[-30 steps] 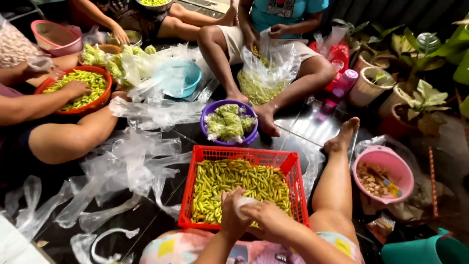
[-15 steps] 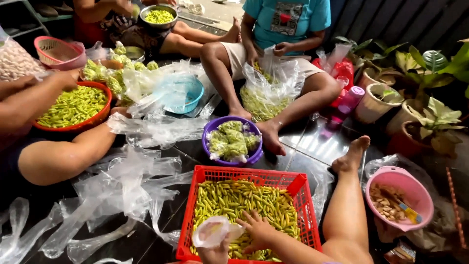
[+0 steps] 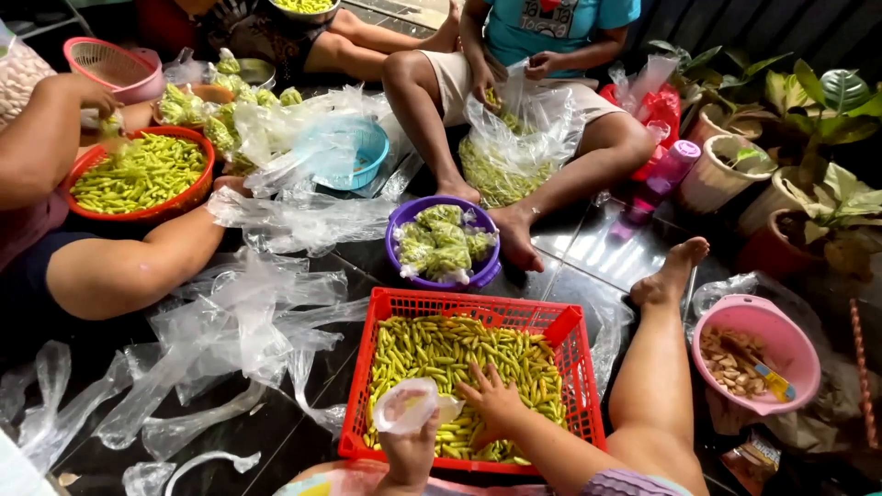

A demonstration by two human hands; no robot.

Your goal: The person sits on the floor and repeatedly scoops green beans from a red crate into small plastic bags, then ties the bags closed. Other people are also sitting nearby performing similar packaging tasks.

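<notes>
A red plastic crate (image 3: 542, 321) full of green chillies (image 3: 432, 354) sits on the dark floor right in front of me. My left hand (image 3: 410, 452) grips a small clear plastic bag (image 3: 404, 404) held open over the crate's near side, with a few chillies inside. My right hand (image 3: 493, 402) lies palm down on the chillies, fingers spread into the pile. My right leg (image 3: 657, 358) stretches out beside the crate.
A purple bowl (image 3: 402, 217) of filled bags stands beyond the crate. Loose clear bags (image 3: 239, 321) litter the floor at left. A pink bowl (image 3: 797, 340) sits at right, potted plants (image 3: 827, 193) behind it. Other people sit around with a red basket (image 3: 197, 188) and a large bag of chillies (image 3: 514, 152).
The view dropped closer to the crate. My right hand left the bag and went down onto the chillies, while my left hand kept the bag over the crate.
</notes>
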